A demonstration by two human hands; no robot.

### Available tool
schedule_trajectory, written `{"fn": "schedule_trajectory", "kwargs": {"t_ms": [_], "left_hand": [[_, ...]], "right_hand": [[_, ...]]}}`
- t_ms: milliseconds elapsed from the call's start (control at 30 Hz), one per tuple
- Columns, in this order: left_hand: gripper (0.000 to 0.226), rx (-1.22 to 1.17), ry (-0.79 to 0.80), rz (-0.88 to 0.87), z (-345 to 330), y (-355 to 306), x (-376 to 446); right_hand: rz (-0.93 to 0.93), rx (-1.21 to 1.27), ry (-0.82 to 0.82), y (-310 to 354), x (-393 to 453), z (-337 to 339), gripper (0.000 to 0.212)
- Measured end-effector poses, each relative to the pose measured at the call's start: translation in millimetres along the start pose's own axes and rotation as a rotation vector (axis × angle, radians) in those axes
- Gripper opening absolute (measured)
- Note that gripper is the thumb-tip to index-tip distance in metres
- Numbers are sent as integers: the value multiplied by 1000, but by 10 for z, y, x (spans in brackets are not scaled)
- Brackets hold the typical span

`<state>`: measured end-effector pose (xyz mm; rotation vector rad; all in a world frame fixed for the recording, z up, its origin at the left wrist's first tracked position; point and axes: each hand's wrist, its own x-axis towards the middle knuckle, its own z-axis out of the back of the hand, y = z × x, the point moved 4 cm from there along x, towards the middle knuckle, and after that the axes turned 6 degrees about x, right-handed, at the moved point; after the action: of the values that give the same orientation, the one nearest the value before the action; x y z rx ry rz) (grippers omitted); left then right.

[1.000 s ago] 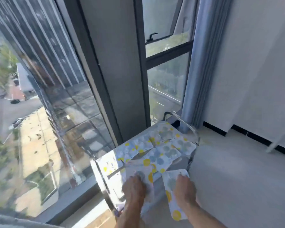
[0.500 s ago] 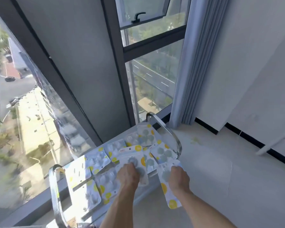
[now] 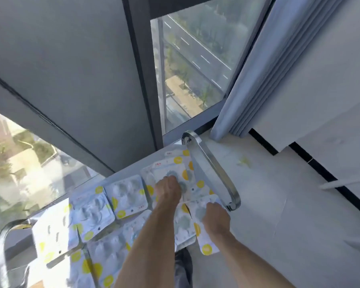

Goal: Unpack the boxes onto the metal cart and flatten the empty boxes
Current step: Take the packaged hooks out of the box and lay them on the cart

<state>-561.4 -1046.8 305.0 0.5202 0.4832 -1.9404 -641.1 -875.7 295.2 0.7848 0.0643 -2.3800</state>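
Windows [image 3: 187,65] and a dark frame post [image 3: 141,80] fill the upper half of the head view, with a grey curtain [image 3: 258,69] hanging at one o'clock and pale floor [image 3: 279,204] spreading from three to five o'clock. Below centre stands the metal cart [image 3: 131,169], its top shelf running from seven o'clock up toward the middle, a curved steel handle [image 3: 212,169] at its far end and another handle [image 3: 2,242] at eight o'clock.

Blister packs [image 3: 127,196], white with yellow dots and clear bubbles, cover the shelf side by side, several overlapping. No boxes can be made out here.

The left hand [image 3: 168,190] lies on top of one pack [image 3: 170,169] at the far end of the cart, just beside the steel handle; its fingers curl down onto the bubbles, though whether the grip pinches the pack or only presses it I cannot tell. The right hand [image 3: 216,219], at five o'clock from the left, has its grip pinched on the top end of another pack [image 3: 204,244], which overhangs the cart's near edge above the floor. A dark shoe [image 3: 183,265] shows between the forearms at six o'clock.
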Motion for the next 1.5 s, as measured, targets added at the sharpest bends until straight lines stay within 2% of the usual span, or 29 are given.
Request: {"fn": "schedule_trajectory", "kwargs": {"t_ms": [167, 300, 467, 633, 767, 900, 1200, 1267, 1400, 1500], "left_hand": [[32, 41, 45, 10, -81, -162, 707], [30, 114, 74, 0, -56, -330, 930], [26, 146, 57, -32, 22, -389, 943], [22, 129, -7, 3, 96, -299, 708], [24, 65, -53, 140, 119, -87, 393], [30, -9, -92, 303, -8, 236, -168], [49, -312, -145, 680, -322, 704, -2280], [53, -351, -148, 731, -371, 761, -2641], [39, -415, -148, 791, -477, 884, -3074], [38, -393, -206, 785, -480, 970, -3261]], "right_hand": [[9, -67, 100, 47, 490, -212, 31], [14, -78, 150, 125, 650, -331, 30], [19, -112, 187, 220, 681, -343, 26], [-23, -90, 142, 288, 633, -134, 30], [0, -44, 77, 281, 552, 79, 31], [109, -70, 61, 335, 358, 243, 36], [455, -156, 137, 441, -832, 296, 34], [513, -169, 134, 479, -1122, 264, 33], [586, -184, 136, 562, -1634, 139, 35], [631, -205, 121, 631, -1925, 84, 33]]}}
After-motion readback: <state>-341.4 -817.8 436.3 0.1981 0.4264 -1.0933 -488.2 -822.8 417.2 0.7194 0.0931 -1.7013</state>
